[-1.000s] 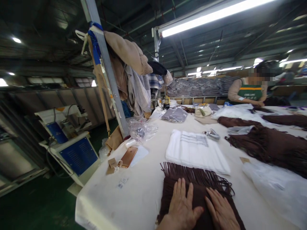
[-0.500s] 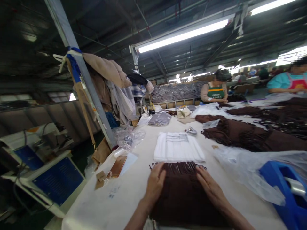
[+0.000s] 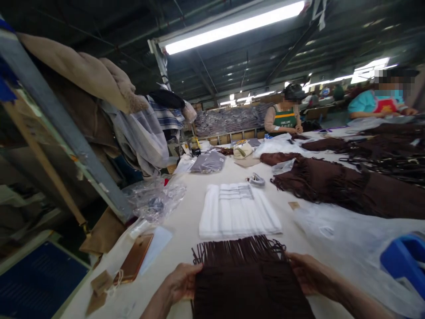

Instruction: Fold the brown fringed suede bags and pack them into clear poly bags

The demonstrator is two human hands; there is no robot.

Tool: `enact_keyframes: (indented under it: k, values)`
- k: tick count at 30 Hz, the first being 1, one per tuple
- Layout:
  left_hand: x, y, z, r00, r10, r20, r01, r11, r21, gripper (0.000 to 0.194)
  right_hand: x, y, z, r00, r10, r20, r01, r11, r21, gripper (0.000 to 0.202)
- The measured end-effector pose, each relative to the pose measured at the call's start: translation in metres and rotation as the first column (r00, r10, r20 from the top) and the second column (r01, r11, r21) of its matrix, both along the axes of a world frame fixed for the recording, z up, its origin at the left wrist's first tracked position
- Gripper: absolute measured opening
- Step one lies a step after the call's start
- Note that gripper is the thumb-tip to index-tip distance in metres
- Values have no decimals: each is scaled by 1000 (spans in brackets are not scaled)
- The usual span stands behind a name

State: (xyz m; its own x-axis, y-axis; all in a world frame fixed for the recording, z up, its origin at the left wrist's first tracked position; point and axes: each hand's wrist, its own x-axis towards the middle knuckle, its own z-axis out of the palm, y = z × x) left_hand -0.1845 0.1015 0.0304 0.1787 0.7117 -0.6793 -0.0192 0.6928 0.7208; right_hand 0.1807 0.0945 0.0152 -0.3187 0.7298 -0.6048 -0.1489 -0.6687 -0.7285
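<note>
A dark brown folded scarf (image 3: pixel 245 288) with a fringe along its far end lies in front of me. My left hand (image 3: pixel 182 281) grips its left edge, thumb on top and fingers curled at the side. On the opposite edge, my right hand (image 3: pixel 305 272) holds the scarf too, its fingertips partly hidden behind the cloth. Just beyond the fringe rests a stack of white plastic bags (image 3: pixel 239 212) with grey print near the top.
At left lie a phone (image 3: pixel 136 257), brown tags (image 3: pixel 99 285) and crumpled clear plastic (image 3: pixel 156 199). Brown scarves (image 3: pixel 348 186), a plastic sheet (image 3: pixel 338 230) and a blue tape dispenser (image 3: pixel 403 261) are on the right. Two people (image 3: pixel 282 115) work across the table.
Both hands have moved from lying flat on the scarf near the fringe to gripping its two side edges. The camera view has shifted closer to the table and right.
</note>
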Motion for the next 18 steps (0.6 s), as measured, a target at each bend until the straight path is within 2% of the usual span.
enact_keyframes:
  k: [2,4,7,9,11,13,18]
  values:
    - [2,9,-3,996,-59,60,63,996,-57,55,-1,9,2,976,118,-184,-130,990,-58,39]
    - [5,18,-6,980,-104,171,115,992,-53,50,-4,18,4,929,166,-331,-191,981,-45,37]
    - [15,34,-5,889,-199,412,218,976,1,38,-12,33,4,865,191,-464,-231,973,-31,35]
    - [24,45,-5,808,-262,528,303,953,10,35,-18,44,2,857,198,-476,-258,964,-64,35]
    - [33,56,-5,750,-316,581,385,923,5,36,-23,54,-2,863,219,-455,-296,950,-102,36]
    - [43,64,-8,730,-356,584,434,901,6,41,-28,63,-5,858,261,-442,-337,936,-102,35]
    - [60,77,-12,708,-448,546,522,852,22,51,-45,78,-3,814,351,-463,-390,921,14,41]
